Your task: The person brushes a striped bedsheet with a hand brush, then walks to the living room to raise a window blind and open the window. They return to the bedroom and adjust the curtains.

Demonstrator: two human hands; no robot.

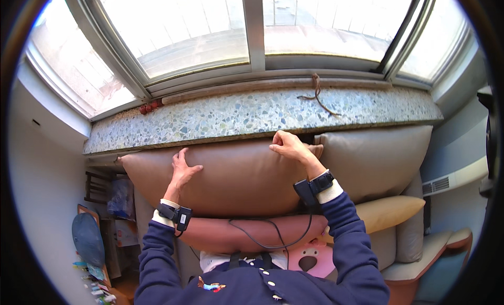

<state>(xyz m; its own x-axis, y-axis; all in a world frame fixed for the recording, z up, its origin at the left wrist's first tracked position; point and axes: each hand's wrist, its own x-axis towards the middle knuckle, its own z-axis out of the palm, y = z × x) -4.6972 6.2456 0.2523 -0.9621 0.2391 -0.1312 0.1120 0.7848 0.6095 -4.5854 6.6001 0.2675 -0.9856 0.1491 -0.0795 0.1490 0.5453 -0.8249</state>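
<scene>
A wide brown leather-like back cushion (236,179) leans against the window sill. My left hand (185,171) is at the cushion's left part, fingers spread and thumb apart, with nothing in it. Near the top edge of the same cushion, by its right end, is my right hand (290,146). Its fingers are curled in toward the thumb; whether anything small is between them is hidden. A second brown cushion (375,153) stands to the right of that hand. Both wrists wear black strapped devices, and a thin black cable (252,245) hangs in front of me.
Along the window runs a speckled stone sill (220,116) with a brown twisted cord (317,95) and small red round things (149,107). Below are a reddish bolster (210,233), a yellow pillow (391,213) and a pink face-shaped cushion (317,259). Shelves with odds and ends stand left.
</scene>
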